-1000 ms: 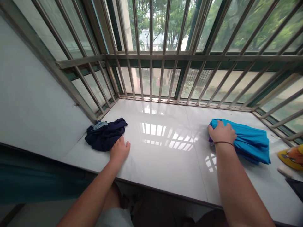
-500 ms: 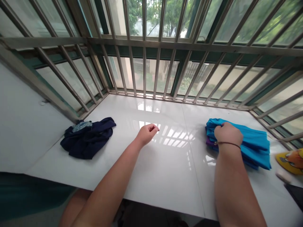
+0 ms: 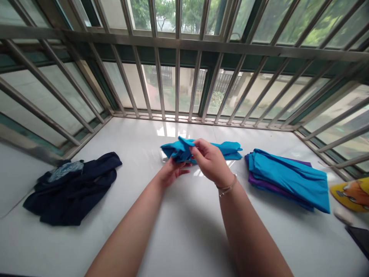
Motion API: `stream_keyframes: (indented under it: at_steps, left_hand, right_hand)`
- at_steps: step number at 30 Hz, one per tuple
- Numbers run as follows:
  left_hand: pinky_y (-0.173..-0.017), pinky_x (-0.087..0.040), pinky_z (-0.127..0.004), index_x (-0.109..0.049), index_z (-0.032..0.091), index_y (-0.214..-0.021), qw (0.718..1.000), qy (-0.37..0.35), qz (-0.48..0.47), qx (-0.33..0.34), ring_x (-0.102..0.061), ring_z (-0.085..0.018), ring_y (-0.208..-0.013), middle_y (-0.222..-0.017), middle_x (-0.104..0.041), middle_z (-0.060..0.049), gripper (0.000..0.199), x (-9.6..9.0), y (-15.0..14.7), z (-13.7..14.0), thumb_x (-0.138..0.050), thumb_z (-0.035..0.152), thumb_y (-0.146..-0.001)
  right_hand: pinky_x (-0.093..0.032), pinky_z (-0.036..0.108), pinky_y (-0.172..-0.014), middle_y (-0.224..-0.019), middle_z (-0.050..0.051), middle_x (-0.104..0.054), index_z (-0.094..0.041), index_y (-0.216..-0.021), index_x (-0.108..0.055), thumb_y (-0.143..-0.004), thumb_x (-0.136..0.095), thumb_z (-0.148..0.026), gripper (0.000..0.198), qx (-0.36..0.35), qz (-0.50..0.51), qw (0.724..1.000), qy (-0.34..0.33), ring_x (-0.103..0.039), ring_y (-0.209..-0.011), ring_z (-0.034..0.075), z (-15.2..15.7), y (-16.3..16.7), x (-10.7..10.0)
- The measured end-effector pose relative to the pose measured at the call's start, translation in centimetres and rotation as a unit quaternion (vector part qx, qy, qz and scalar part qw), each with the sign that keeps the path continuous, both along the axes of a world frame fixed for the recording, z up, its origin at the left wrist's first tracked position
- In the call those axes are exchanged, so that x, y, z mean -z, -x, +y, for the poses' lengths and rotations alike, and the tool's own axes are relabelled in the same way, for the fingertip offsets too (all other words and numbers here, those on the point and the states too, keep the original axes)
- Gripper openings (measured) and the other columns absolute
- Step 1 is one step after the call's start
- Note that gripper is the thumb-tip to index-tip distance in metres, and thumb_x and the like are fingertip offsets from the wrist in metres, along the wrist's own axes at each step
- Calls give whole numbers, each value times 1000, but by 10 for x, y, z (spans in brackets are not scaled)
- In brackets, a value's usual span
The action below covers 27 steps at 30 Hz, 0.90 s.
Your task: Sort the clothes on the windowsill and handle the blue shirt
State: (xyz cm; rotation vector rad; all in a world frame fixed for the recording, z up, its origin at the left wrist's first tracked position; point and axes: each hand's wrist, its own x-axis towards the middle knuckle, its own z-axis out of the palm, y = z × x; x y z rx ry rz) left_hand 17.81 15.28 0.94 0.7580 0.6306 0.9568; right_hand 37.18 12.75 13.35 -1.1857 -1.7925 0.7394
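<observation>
A bright blue piece of clothing (image 3: pixel 175 149) is bunched up over the middle of the white ledge, with one end stretching to the right; its exact kind does not show. My right hand (image 3: pixel 211 161) pinches its upper part between thumb and fingers. My left hand (image 3: pixel 170 172) grips it from below, thumb at the cloth and some fingers loosely spread. To the right lies a folded stack, a blue folded garment (image 3: pixel 288 175) on top and a purple one (image 3: pixel 259 183) underneath. A crumpled navy garment (image 3: pixel 77 188) with a light patterned patch rests at the left.
Metal window bars (image 3: pixel 198 88) enclose the white ledge (image 3: pixel 184 219) at the back and both sides. At the right edge are a yellow item with an animal picture (image 3: pixel 351 194), a small pale object (image 3: pixel 343 216) and a dark flat object (image 3: pixel 359 236).
My right hand has taken a blue garment off the right stack and brought it left to the middle. My left hand now holds it too. The view has shifted slightly.
</observation>
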Motion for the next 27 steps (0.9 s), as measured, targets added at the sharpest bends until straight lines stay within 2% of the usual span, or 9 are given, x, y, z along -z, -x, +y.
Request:
stream_keyframes:
  at_steps: [2, 5, 10, 12, 14, 17, 20, 23, 27]
  left_hand:
    - [-88, -60, -38, -77, 24, -124, 999, 4, 7, -44, -75, -30, -114, -131, -77, -14, 61, 3, 0, 2, -102, 43, -73]
    - [-84, -60, -36, -80, 21, -107, 992, 43, 13, -119, -76, -27, -101, -110, -81, -10, 54, 9, 0, 5, -105, 44, -65]
    - [-77, -59, -34, -80, 18, -91, 984, 70, -16, -163, -75, -24, -88, -90, -79, -8, 29, 15, 1, 11, -97, 27, -69]
    - [-72, -59, -33, -78, 18, -82, 977, 86, -46, -191, -72, -21, -77, -79, -76, -6, 14, 15, 4, 14, -87, 22, -72]
    - [-71, -59, -34, -76, 18, -81, 967, 100, -87, -219, -70, -21, -73, -78, -76, -5, 10, 13, 7, 18, -77, 19, -71]
    - [-81, -64, -40, -77, 18, -92, 957, 106, -134, -236, -76, -27, -90, -95, -81, -8, 21, 6, 10, 21, -68, 19, -73]
    - [-101, -62, -47, -79, 17, -106, 951, 93, -159, -249, -75, -35, -120, -118, -82, -13, 29, -3, 9, 21, -66, 28, -84]
    - [-114, -57, -51, -79, 17, -117, 943, 88, -165, -276, -70, -36, -134, -127, -81, -14, 35, -7, 7, 22, -66, 41, -96]
    - [-121, -52, -48, -78, 17, -123, 932, 114, -145, -313, -69, -32, -137, -127, -81, -13, 35, -6, 6, 25, -63, 42, -105]
  right_hand:
    - [-52, 28, -76, -91, 1, -76, -23, -106, -70, -108, -56, -39, 21, -44, -1, 999, 10, -71, -82, 19, 0, 12, -2]
    - [-51, 28, -75, -87, 1, -76, -23, -102, -70, -107, -58, -37, 19, -13, -40, 999, 7, -70, -81, 18, 3, 1, -3]
    - [-55, 30, -78, -95, 3, -78, -23, -105, -68, -110, -54, -54, 35, -54, -51, 994, 84, -74, -89, 21, 15, -40, -2]
    - [-57, 33, -84, -103, 6, -80, -23, -109, -70, -110, -54, -54, 35, -28, -122, 987, 103, -76, -97, 23, 24, -51, 6]
    - [-56, 38, -95, -119, 10, -79, -22, -118, -72, -107, -63, -45, 28, 42, -249, 964, 85, -74, -111, 29, 35, -59, 21]
    - [-52, 43, -107, -142, 18, -71, -16, -139, -68, -99, -74, -34, 44, 113, -403, 904, 83, -66, -130, 37, 50, -70, 49]
    - [-53, 38, -100, -130, 17, -76, -16, -131, -74, -102, -70, -34, 34, 91, -451, 880, 115, -71, -121, 33, 60, -80, 68]
    - [-54, 35, -93, -112, 12, -81, -20, -115, -80, -108, -61, -32, 25, 75, -434, 893, 96, -74, -107, 28, 63, -87, 69]
    - [-56, 35, -94, -113, 10, -82, -22, -111, -83, -111, -53, -35, 33, 72, -363, 928, 31, -76, -104, 26, 63, -91, 60]
